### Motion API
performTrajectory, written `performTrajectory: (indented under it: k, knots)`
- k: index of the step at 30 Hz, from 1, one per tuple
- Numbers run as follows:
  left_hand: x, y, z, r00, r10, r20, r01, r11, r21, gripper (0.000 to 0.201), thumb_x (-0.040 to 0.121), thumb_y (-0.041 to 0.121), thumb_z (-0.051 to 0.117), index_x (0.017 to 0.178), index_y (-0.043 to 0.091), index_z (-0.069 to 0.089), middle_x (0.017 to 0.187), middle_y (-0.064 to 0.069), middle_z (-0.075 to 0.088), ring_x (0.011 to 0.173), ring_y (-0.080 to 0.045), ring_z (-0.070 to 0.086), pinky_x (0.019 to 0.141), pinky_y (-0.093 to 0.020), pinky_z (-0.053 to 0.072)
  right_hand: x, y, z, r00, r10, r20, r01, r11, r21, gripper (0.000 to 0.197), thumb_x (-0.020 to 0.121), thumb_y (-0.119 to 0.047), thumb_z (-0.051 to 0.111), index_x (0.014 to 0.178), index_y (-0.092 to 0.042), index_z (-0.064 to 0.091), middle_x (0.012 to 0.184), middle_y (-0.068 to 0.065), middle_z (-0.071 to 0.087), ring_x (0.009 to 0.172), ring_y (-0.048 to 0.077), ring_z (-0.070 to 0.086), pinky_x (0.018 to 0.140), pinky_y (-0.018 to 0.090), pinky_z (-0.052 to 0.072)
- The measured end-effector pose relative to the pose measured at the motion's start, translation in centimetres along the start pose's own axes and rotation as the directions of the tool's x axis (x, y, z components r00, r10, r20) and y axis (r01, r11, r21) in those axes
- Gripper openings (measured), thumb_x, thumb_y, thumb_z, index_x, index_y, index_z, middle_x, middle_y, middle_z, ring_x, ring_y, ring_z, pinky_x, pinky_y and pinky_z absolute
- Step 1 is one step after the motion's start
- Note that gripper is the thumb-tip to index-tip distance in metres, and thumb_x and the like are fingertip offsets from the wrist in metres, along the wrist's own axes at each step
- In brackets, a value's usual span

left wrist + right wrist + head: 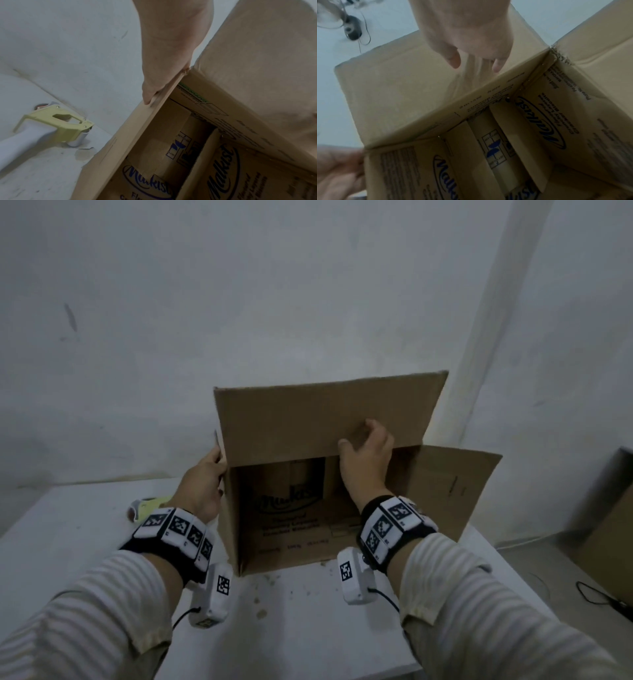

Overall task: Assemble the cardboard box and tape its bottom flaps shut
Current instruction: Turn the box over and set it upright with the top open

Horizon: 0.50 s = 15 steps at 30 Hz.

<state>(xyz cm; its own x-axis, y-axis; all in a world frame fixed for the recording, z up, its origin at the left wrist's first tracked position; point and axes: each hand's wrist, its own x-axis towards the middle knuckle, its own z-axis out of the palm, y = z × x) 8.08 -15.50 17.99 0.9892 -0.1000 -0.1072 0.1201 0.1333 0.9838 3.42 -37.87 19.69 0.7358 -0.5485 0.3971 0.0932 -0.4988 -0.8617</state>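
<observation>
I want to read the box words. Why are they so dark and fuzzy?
Head view: dim light and the box shades its own inside, so the print smears. Left wrist view: sharper, the blue logo reads. Right wrist view: the right hand and left hand are blurred, the letters soft.

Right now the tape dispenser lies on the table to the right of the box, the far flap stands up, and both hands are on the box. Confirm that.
Not quite. The tape dispenser lies on the table to the left of the box, beside the left hand; the left wrist view shows it plainly. The far flap does stand up, under the right hand.
</observation>
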Motion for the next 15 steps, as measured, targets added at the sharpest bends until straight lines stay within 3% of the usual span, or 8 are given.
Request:
performTrajectory:
  k: [2, 5, 7, 9, 11, 13, 15]
  knots:
    - [0.0, -0.1, 0.3, 1.000, -0.001, -0.014, 0.001, 1.000, -0.010, 0.045, 0.102, 0.016, 0.032, 0.144, 0.030, 0.037, 0.138, 0.012, 0.050, 0.122, -0.010, 0.043, 0.094, -0.029, 0.026, 0.3, 0.8, 0.5, 0.995, -0.069, 0.069, 0.079, 0.982, -0.171, 0.057, 0.089, -0.022, 0.057, 0.140, -0.014, 0.032, 0.146, 0.010, 0.025, 0.131, 0.028, 0.030, 0.102, 0.031, 0.032]
    - [0.0, -0.3, 1.1, 0.998, 0.020, -0.060, -0.020, 1.000, -0.010, 0.049, 0.103, 0.013, 0.029, 0.150, 0.026, 0.024, 0.149, 0.012, 0.037, 0.135, -0.009, 0.034, 0.096, -0.024, 0.020, 1.1, 2.0, 1.1, 0.969, -0.091, 0.230, 0.181, 0.896, -0.406, 0.059, 0.092, -0.029, 0.052, 0.145, -0.019, 0.028, 0.157, 0.010, 0.014, 0.144, 0.030, 0.013, 0.115, 0.043, 0.024]
    - [0.1, -0.5, 1.4, 0.992, 0.041, -0.120, -0.040, 0.999, 0.004, 0.050, 0.102, 0.011, 0.029, 0.150, 0.021, 0.022, 0.147, 0.009, 0.036, 0.136, -0.012, 0.032, 0.095, -0.022, 0.022, 1.4, 2.7, 1.3, 0.942, -0.092, 0.322, 0.259, 0.810, -0.526, 0.054, 0.094, -0.036, 0.046, 0.144, -0.022, 0.030, 0.157, 0.009, 0.015, 0.146, 0.029, 0.009, 0.118, 0.050, 0.016]
    - [0.5, -1.0, 1.4, 0.980, 0.062, -0.189, -0.060, 0.998, 0.019, 0.051, 0.100, 0.010, 0.033, 0.149, 0.020, 0.027, 0.141, 0.008, 0.043, 0.127, -0.014, 0.043, 0.096, -0.022, 0.032, 1.6, 3.2, 1.3, 0.920, -0.089, 0.382, 0.319, 0.735, -0.598, 0.047, 0.097, -0.040, 0.039, 0.141, -0.024, 0.034, 0.155, 0.008, 0.023, 0.145, 0.029, 0.014, 0.116, 0.055, 0.009]
    - [0.8, -1.4, 1.8, 0.952, 0.091, -0.291, -0.075, 0.995, 0.067, 0.049, 0.097, 0.010, 0.036, 0.145, 0.020, 0.035, 0.147, -0.001, 0.042, 0.129, -0.020, 0.046, 0.100, -0.027, 0.039, 2.0, 3.7, 1.2, 0.902, -0.123, 0.413, 0.386, 0.658, -0.646, 0.044, 0.097, -0.041, 0.036, 0.138, -0.024, 0.038, 0.149, 0.008, 0.033, 0.142, 0.030, 0.023, 0.115, 0.056, 0.009]
    - [0.7, -1.5, 2.7, 0.894, 0.143, -0.424, -0.085, 0.984, 0.154, 0.043, 0.100, 0.017, 0.034, 0.143, 0.020, 0.038, 0.150, -0.004, 0.037, 0.135, -0.024, 0.039, 0.107, -0.031, 0.035, 2.5, 3.9, 1.0, 0.883, -0.170, 0.437, 0.442, 0.613, -0.655, 0.042, 0.097, -0.040, 0.037, 0.135, -0.022, 0.043, 0.142, 0.010, 0.043, 0.136, 0.031, 0.033, 0.115, 0.051, 0.015]
    - [0.7, -1.6, 3.9, 0.863, 0.229, -0.450, -0.119, 0.959, 0.258, 0.044, 0.101, 0.030, 0.033, 0.144, 0.021, 0.035, 0.151, -0.004, 0.035, 0.137, -0.025, 0.035, 0.109, -0.033, 0.030, 3.1, 4.0, 0.8, 0.865, -0.185, 0.466, 0.473, 0.613, -0.633, 0.042, 0.097, -0.040, 0.039, 0.133, -0.019, 0.045, 0.138, 0.011, 0.048, 0.131, 0.031, 0.038, 0.114, 0.046, 0.022]
